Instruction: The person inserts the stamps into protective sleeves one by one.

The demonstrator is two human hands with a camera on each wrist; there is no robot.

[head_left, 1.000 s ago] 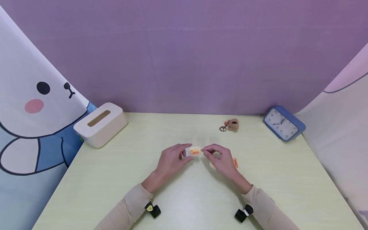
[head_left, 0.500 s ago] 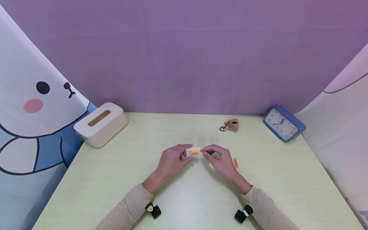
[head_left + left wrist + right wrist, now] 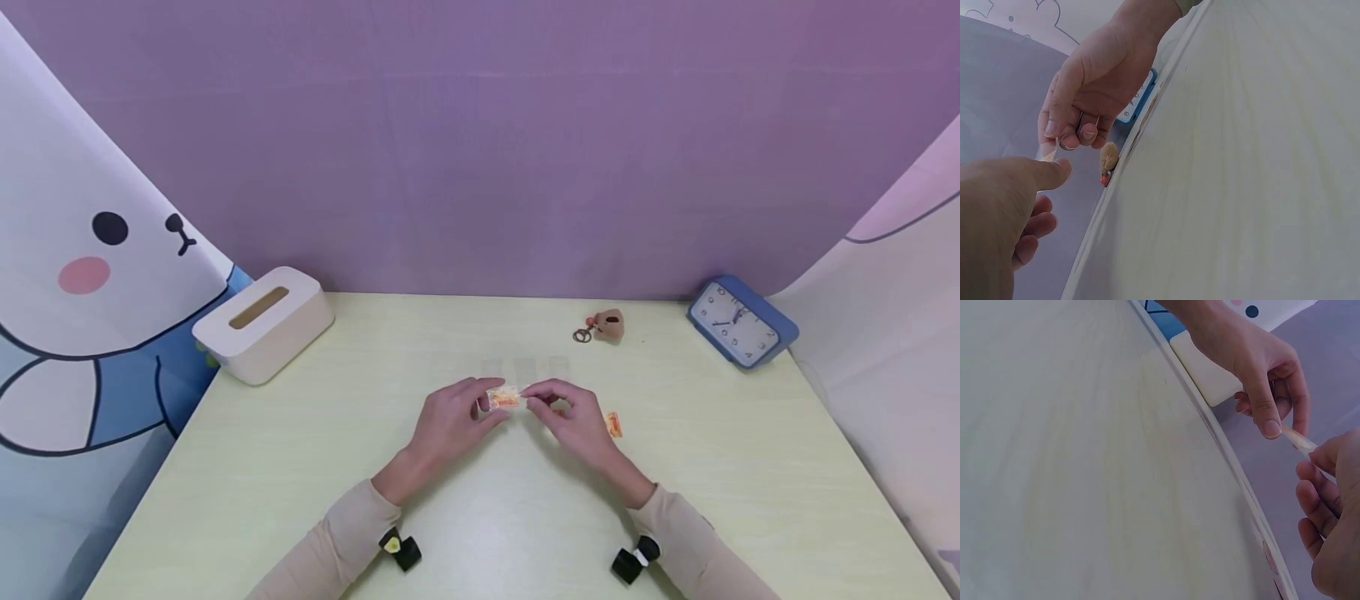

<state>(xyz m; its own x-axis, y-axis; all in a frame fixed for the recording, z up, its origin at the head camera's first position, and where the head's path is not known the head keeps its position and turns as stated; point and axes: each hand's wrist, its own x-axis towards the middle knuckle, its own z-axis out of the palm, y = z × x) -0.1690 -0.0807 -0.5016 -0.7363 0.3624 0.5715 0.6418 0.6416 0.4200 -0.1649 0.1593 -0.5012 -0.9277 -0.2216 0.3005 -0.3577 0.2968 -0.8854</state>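
Note:
A small clear packet with orange print point(image 3: 505, 397) is stretched between my two hands, raised off the table. My left hand point(image 3: 448, 421) pinches its left end between thumb and fingers. At its right end, the thumb and forefinger of my right hand point(image 3: 573, 417) pinch the edge. The right wrist view shows the packet point(image 3: 1297, 440) as a thin pale strip seen edge-on, running from one hand's fingertips to the other's. A second orange-printed packet point(image 3: 613, 424) lies on the table beside my right hand, which partly covers the things beneath it.
Behind the hands, several faint translucent squares point(image 3: 525, 367) lie in a row on the table point(image 3: 480, 533). A brown keychain pouch point(image 3: 608, 326) sits farther back. At the back left stands a white tissue box point(image 3: 266, 325); at the back right, a blue clock point(image 3: 742, 322).
The held packet has shifted slightly left and tilted, closer to my left fingers. My right fingertips have moved a little left with it. Both hands keep their hold.

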